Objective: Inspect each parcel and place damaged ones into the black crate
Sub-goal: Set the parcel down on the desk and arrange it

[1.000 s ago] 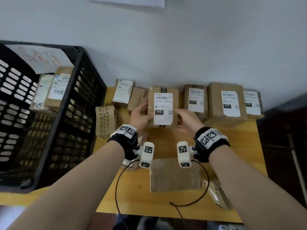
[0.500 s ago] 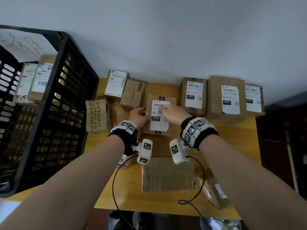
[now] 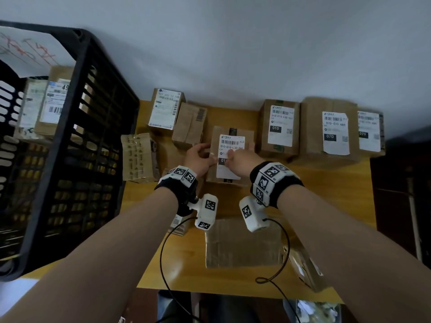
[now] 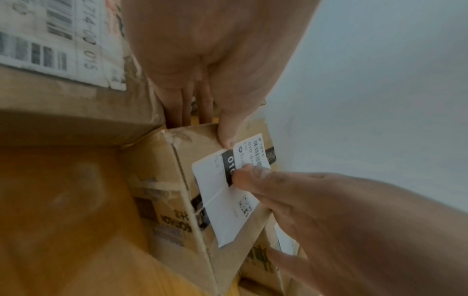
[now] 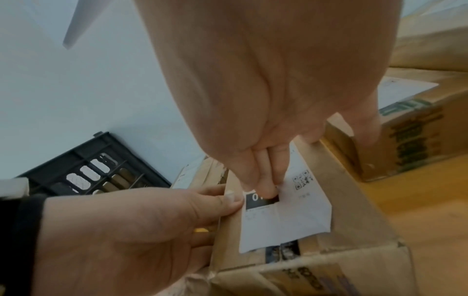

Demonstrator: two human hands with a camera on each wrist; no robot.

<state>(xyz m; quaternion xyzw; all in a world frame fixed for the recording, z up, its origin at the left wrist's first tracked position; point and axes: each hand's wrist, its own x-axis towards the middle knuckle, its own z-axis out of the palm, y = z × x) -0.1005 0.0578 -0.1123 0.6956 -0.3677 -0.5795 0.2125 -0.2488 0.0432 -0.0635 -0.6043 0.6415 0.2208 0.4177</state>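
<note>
Parcel (image 3: 233, 145), brown cardboard, white barcode label, scuffed corner

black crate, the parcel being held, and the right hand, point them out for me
black crate (image 3: 70, 145), head view, on its near right wall.
parcel (image 3: 229, 159), head view, on its white label.
right hand (image 3: 242, 160), head view, on the back of the hand, fingers on the label.

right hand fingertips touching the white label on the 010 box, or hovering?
Touching. In the right wrist view the right hand's fingertips press onto the black 010 patch of the white label, no gap; the left wrist view shows the same.
</note>
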